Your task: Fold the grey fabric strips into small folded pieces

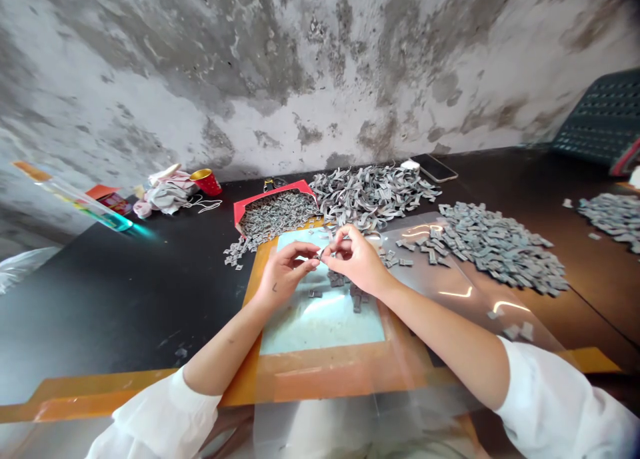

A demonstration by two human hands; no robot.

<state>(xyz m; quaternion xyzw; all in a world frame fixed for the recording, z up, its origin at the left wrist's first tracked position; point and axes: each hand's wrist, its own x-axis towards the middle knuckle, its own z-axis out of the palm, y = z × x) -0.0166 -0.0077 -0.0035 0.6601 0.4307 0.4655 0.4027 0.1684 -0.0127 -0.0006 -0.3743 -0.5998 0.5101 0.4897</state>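
My left hand [285, 271] and my right hand [356, 259] meet above a pale blue sheet [325, 322] on an orange board [320, 369]. Both pinch a small grey piece [320, 254] between their fingertips. A few loose grey pieces [350, 292] lie on the sheet just under my right hand. Behind my hands lies a heap of grey strips [370, 192]. A red tray [273, 212] of small grey pieces stands to its left, with pieces spilling off its near edge.
A large pile of grey pieces [500, 246] lies to the right on clear plastic film, another pile [613, 216] at the far right. A phone [437, 168] lies near the wall. A red cup [206, 181], crumpled cloth [165, 194] and a dark crate [600, 116] sit at the table's edges.
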